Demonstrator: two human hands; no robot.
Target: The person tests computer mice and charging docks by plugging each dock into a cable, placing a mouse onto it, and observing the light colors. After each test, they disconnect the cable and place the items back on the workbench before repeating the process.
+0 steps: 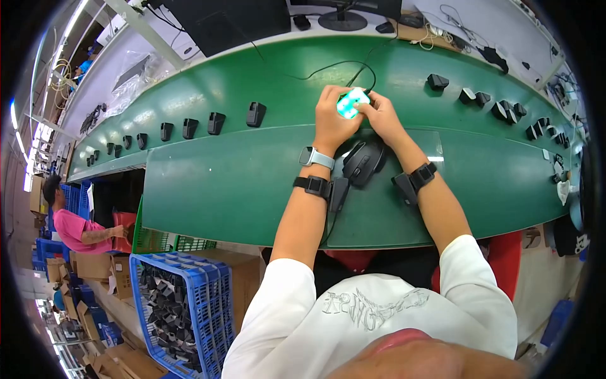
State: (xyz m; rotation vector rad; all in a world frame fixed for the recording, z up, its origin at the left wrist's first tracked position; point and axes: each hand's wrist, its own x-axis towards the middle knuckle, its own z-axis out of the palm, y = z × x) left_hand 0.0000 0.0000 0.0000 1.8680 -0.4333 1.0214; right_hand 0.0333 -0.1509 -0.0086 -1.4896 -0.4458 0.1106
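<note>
A small device glowing green-white (351,103) is held between my two hands above the green table. My left hand (333,121) is closed around its left side. My right hand (382,117) grips it from the right, with the thumb on its lit face. A thin black cable (372,71) curves behind the device; I cannot make out whether it is plugged in. Just below my hands lies a black computer mouse (364,164) on the table. A watch (316,157) and a strapped black module (338,193) are on my left wrist; another black module (406,188) is strapped to my right.
Several small black devices (255,114) stand in a curved row at left; more (503,112), some with pale faces, are spread at right. Monitors (343,20) stand behind the green table (240,183). A blue crate (213,316) of black parts and a person in pink (76,228) are at left.
</note>
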